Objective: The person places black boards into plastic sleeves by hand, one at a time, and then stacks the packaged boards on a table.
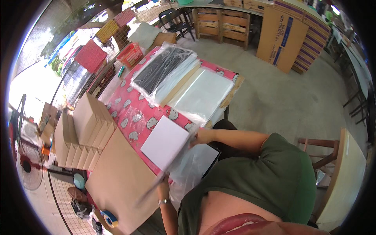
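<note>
A white rectangular stack of sheets or boards (165,141) lies on the pink cartoon-patterned table cover (124,102). Along its near right edge runs a clear plastic bag (186,167), crinkled and partly blurred. My right hand (203,137) is closed on the bag's edge at the stack's right corner. Lower down, by the stack's near corner, my left hand (163,185) grips the same plastic, with a watch (162,201) on its wrist. A blurred greyish strip extends past that hand over the brown board (121,182). My left fingertips are mostly hidden.
Folded brown cardboard pieces (84,131) stand stacked at the left. Plastic-wrapped black sheets (164,70) and clear sleeves (203,94) lie farther back. Blue tape (109,219) rests near the front left. A red basket (130,55) is at the far end; large cartons (282,41) stand beyond.
</note>
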`<move>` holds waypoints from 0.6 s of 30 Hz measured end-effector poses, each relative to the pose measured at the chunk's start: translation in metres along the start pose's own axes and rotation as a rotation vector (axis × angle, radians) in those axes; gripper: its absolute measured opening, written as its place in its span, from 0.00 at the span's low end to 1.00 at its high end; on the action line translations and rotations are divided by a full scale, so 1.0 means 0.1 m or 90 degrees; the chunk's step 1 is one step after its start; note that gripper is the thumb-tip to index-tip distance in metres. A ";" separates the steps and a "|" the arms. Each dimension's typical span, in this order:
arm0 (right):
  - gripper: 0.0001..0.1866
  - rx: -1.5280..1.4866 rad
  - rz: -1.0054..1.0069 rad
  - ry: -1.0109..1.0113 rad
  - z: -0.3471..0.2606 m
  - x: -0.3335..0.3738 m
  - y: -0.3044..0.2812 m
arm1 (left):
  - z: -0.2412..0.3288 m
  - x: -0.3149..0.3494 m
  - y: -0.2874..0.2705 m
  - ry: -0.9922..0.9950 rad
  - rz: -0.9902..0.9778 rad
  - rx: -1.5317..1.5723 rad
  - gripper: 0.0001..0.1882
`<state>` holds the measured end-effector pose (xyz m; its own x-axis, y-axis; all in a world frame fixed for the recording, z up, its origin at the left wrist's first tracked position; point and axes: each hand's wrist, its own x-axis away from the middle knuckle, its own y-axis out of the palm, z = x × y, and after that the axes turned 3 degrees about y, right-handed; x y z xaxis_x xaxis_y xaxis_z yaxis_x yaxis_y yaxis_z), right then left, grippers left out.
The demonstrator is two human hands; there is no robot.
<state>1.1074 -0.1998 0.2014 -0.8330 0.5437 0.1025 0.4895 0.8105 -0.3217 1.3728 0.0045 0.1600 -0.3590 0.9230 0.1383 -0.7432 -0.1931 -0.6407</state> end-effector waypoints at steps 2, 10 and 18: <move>0.17 0.070 0.040 -0.027 0.47 -0.26 0.10 | -0.54 -0.21 0.18 0.052 0.039 -0.050 0.15; 0.23 0.029 0.145 -0.005 0.64 -0.74 0.46 | -0.57 -0.07 0.12 -0.125 0.161 0.346 0.08; 0.32 -0.209 -0.159 0.145 -0.11 -1.12 1.34 | -1.39 0.79 -0.56 -0.229 0.334 0.558 0.10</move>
<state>1.2692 -0.1497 0.1568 -0.8760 0.3276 0.3540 0.3674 0.9287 0.0497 1.4648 0.1345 0.1021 -0.7882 0.5318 0.3096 -0.5426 -0.8380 0.0582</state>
